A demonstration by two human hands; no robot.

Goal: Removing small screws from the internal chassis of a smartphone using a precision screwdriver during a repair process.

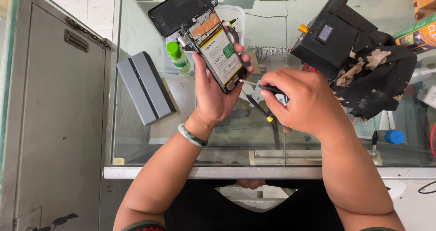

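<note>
**Black opened phone, back cover off, held over glass counter**

Opened phone point(218, 54): white battery exposed, clasped upright in the left hand point(213, 92), fingers wrapped round its edges. Right hand point(306, 101): closed on a thin tool point(254, 84), tip touching the phone's lower end. Just below the grip: small screwdriver point(260, 109). Above the grip: detached screen panel point(181, 8). Left of it: green-capped bottle point(178, 58), grey case point(145, 88). Right: black device point(331, 38).

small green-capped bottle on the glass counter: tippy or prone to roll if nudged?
The green-capped bottle lies tilted against a clear tray, so it probably rolls readily on the smooth glass counter. It looks like small clear plastic, likely light. The left hand, holding the opened phone, is close enough to bump it.
</note>
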